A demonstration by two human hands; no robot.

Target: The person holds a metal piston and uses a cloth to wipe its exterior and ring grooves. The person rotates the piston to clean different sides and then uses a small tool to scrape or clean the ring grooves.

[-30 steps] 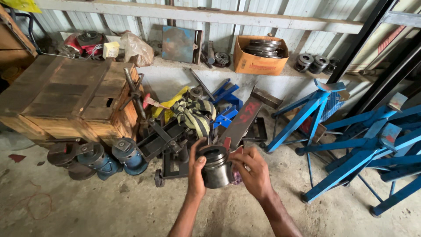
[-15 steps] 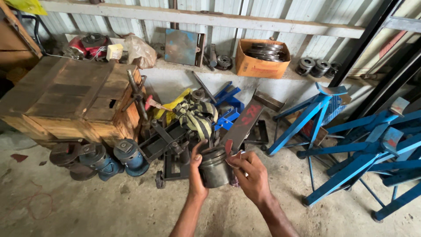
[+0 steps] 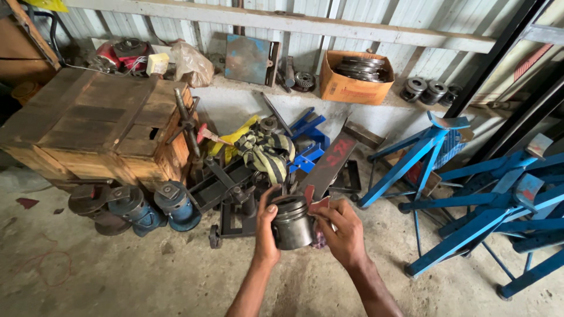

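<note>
A dark metal piston [image 3: 292, 223], cylindrical with ring grooves near its top, is held upright in front of me above the concrete floor. My left hand [image 3: 266, 233] grips its left side with the thumb over the rim. On the piston's right side, my right hand [image 3: 343, 232] pinches a small reddish scrap of abrasive paper [image 3: 310, 195] against the top edge. Some pinkish cloth shows under the right palm.
A wooden crate [image 3: 97, 129] stands at left with blue motor-like parts [image 3: 176, 205] before it. Black metal tools, a striped cloth [image 3: 267, 154] and a dark plate lie ahead. Blue steel stands [image 3: 464, 194] crowd the right. A cardboard box of rings [image 3: 355, 76] sits on the ledge.
Both hands with the piston have stayed close together; the view has drifted slightly, and the right hand has shifted its paper scrap along the piston's top edge.
</note>
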